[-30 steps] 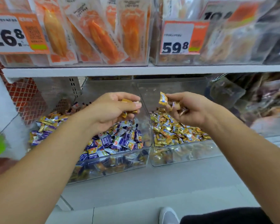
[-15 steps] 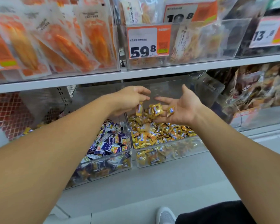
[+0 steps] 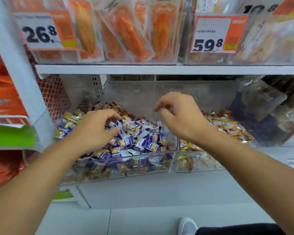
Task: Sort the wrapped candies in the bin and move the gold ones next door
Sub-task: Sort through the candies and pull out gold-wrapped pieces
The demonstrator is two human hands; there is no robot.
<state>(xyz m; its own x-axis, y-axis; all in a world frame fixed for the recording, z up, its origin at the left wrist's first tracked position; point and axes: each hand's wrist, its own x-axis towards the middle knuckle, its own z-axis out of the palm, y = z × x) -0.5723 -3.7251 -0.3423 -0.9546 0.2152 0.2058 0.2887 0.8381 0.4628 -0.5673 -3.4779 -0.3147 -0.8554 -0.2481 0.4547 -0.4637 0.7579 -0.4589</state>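
Observation:
Two clear bins stand side by side on the lower shelf. The left bin (image 3: 125, 165) holds mostly purple-and-white wrapped candies (image 3: 142, 138), with gold candies (image 3: 73, 117) mixed in at its back left. The right bin (image 3: 198, 162) holds a pile of gold ones (image 3: 227, 126). My left hand (image 3: 97, 129) is palm down in the left bin, its fingers curled onto the pile; whether it grips a candy is unclear. My right hand (image 3: 180, 116) hovers over the divider between the bins, with blurred, loosely curled fingers and no candy plainly in it.
A white shelf (image 3: 108, 69) hangs close above the bins, carrying orange snack packs (image 3: 125, 31) and price tags 26.8 (image 3: 41, 33) and 59.8 (image 3: 209, 36). A white post (image 3: 15, 65) rises at left. Dark bagged goods (image 3: 261, 107) sit to the right. My shoe (image 3: 187, 226) shows below.
My right palm, which held several gold candies over the right bin, has turned over and no longer shows them. My left hand has dropped back into the left bin. The view has swung left.

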